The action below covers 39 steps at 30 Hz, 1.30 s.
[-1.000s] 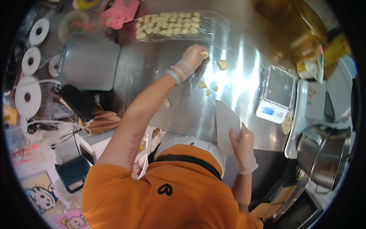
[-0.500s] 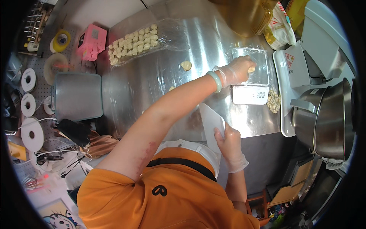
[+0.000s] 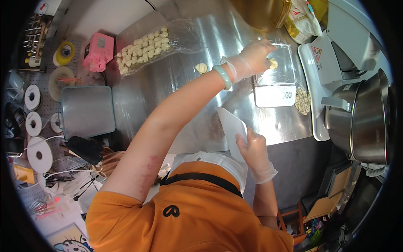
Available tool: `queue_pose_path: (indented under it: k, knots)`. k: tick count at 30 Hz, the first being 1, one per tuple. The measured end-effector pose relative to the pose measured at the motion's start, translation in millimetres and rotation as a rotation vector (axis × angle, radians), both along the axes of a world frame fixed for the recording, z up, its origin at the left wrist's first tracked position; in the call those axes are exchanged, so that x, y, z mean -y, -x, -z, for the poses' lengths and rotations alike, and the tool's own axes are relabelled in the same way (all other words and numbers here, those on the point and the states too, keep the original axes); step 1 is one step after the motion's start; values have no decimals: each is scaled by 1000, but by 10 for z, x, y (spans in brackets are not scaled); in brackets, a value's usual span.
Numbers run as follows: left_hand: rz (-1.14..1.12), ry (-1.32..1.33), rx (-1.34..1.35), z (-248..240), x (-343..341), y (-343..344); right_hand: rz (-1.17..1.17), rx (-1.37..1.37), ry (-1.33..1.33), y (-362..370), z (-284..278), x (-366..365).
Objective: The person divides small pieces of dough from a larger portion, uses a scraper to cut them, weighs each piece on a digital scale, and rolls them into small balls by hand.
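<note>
One dough piece (image 3: 273, 64), upper right, is by the left hand (image 3: 254, 59), over one digital scale (image 3: 275, 97); whether gripped cannot be told. The right hand (image 3: 254, 152) clasps one white scraper (image 3: 231, 126). One dough lump (image 3: 201, 68) sits upper centre; the left forearm (image 3: 168, 122) hides some table (image 3: 197, 132).

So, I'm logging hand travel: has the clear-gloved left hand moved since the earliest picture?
Yes: the clear-gloved left hand moved rightward, from well left of the white rectangular scale to its upper left part.

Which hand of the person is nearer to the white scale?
Left. The left hand is at the left side of the white scale, fingertips over its plate. The right hand is farther away, lower in the picture, holding a white scraper.
</note>
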<state>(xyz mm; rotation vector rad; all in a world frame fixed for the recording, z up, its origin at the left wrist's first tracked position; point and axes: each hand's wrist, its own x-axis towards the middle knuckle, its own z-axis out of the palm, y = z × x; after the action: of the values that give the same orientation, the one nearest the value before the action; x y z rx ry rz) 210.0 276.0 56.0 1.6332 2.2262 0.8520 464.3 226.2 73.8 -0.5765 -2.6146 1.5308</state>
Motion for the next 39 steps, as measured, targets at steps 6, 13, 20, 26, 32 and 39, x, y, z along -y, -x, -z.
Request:
queue_pose_path:
  k: [6, 13, 20, 26, 32, 39]
  knots:
    - [64, 82, -159, 347, -162, -168, 54, 8, -65, -64, -56, 15]
    - [-229, -314, -40, 48, 692, 45, 59, 20, -78, -101, -23, 36]
    - [-960, -124, 49, 506, 2709, 735, -65, 6, -76, 150, -3, 235]
    - [-872, 156, 402, 560, 3134, 727, -147, 46, -123, 344, -119, 420]
    - [-652, 184, 224, 264, 3990, 274, -187, 4, -91, 515, -142, 612]
    - [-517, 262, 86, 727, 4588, -789, -393, -14, -195, 851, -336, 1044]
